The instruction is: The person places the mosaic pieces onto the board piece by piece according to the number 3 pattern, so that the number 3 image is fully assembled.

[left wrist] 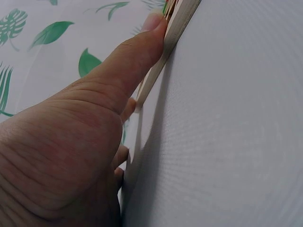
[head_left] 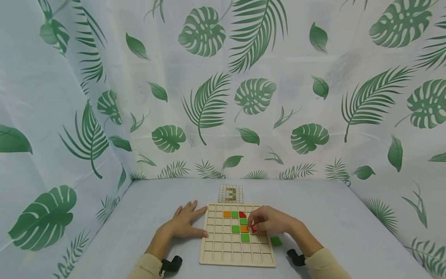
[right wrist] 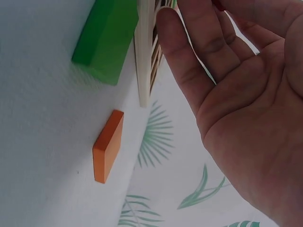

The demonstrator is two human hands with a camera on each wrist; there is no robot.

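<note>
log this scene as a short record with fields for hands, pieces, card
left hand: touching the left edge of the wooden grid board
right hand: pinching a red piece over the board's right part
visibly set in board: four green pieces, two orange pieces, one red curved piece
loose, right of board: green block, orange block
pattern card: beyond the board's far edge

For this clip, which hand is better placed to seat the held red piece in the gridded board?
Right, most likely: the right hand pinches the red piece over the gridded board, and a loose green piece lies on that side. The left hand touches the board's left edge, holding no piece.
</note>
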